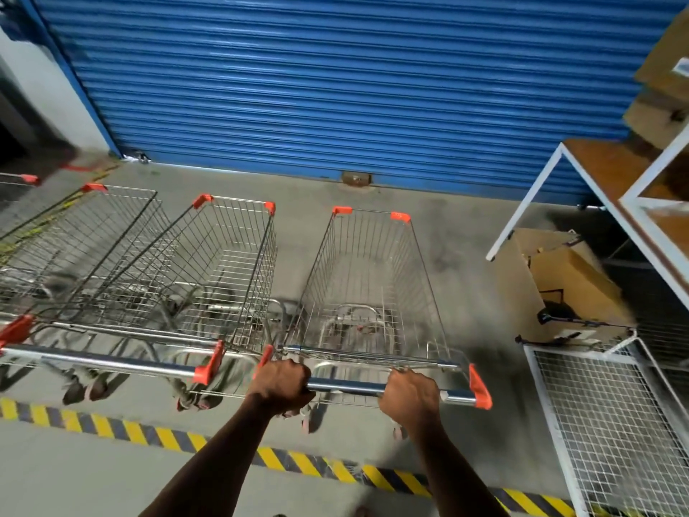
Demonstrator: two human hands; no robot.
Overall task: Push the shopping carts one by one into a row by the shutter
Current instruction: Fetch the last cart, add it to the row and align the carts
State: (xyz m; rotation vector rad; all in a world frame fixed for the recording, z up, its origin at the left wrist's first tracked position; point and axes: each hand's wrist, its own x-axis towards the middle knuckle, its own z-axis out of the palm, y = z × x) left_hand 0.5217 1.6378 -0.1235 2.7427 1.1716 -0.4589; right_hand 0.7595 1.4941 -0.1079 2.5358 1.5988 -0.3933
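Three shopping carts, two hands, one shutter

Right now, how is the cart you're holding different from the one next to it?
Both hands, left hand and right hand, grip the held cart's handle; nobody touches the neighbouring cart. The held cart stands apart, while the neighbouring cart sits close against another. Both are empty wire carts with orange corners, facing the blue shutter.

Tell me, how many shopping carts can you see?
4, maybe more off the left edge. One held by both hands, one beside it, another further left, and a corner of a fourth at the far left.
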